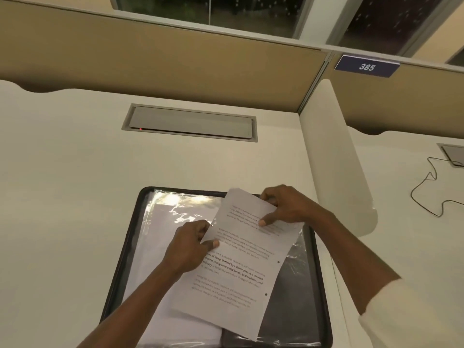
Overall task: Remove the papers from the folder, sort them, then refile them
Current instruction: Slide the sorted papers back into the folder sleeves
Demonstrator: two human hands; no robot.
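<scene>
We hold the printed papers (241, 270) tilted just above the open black folder (120, 259) on the surface (62, 172), left hand (189, 246) pinching their left edge, right hand (287, 207) gripping the top corner, fingers (267, 220) curled.

Only arms & hands of the person in view. Left hand (187, 243) bare, left thumbnail (215, 244) short & trimmed; left forearm (140, 292) bare as well, all the way to the btm edge. Right hand (286, 207) bare, right thumbnail (262, 223) short, rounded, knuckle creases plain to see. Right forearm (351, 249) bare approx. up to the elbow, where a sleeve (406, 315) starts: off-white, plain, soft-looking fabric, hem wide & loose round the arm, weave & stitching too blurred to tell, rest cut off by btm-right corner
</scene>
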